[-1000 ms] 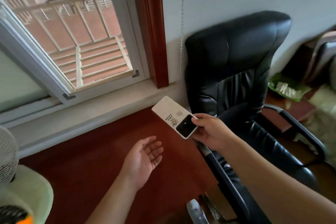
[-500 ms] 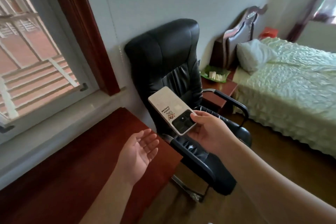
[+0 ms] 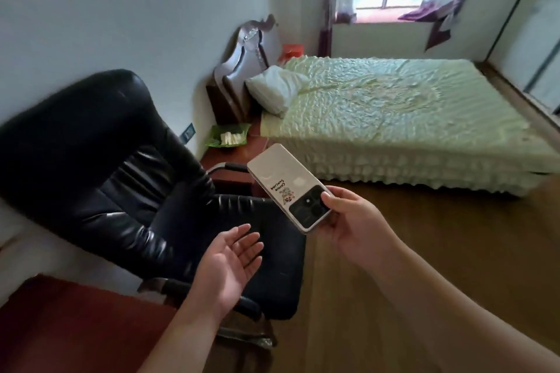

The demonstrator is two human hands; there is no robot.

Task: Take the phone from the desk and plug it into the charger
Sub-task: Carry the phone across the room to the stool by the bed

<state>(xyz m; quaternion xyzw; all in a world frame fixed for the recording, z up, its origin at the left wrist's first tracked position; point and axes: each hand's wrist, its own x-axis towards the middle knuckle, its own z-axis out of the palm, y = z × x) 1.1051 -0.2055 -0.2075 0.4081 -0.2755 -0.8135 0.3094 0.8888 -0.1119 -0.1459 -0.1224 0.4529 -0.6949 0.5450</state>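
Observation:
My right hand [image 3: 354,222] grips a white phone [image 3: 280,180] by its camera end, back side up, with a black camera block and a small sticker showing. The phone hangs in the air over the black chair's seat, tilted away from me. My left hand [image 3: 230,266] floats palm up and empty, fingers apart, just below and left of the phone. A wall socket [image 3: 188,132] shows on the wall behind the chair. No charger cable can be made out.
A black leather office chair [image 3: 100,166] stands right in front, beside the red-brown desk corner [image 3: 66,324]. A bedside table [image 3: 230,157] carries a green tray [image 3: 228,137]. A bed with a pale green cover [image 3: 394,118] and pillow lies beyond on a wood floor.
The view has swung right, from the desk and window toward the chair, bedside table and bed. The phone stays in my right hand; my left hand stays open beneath it.

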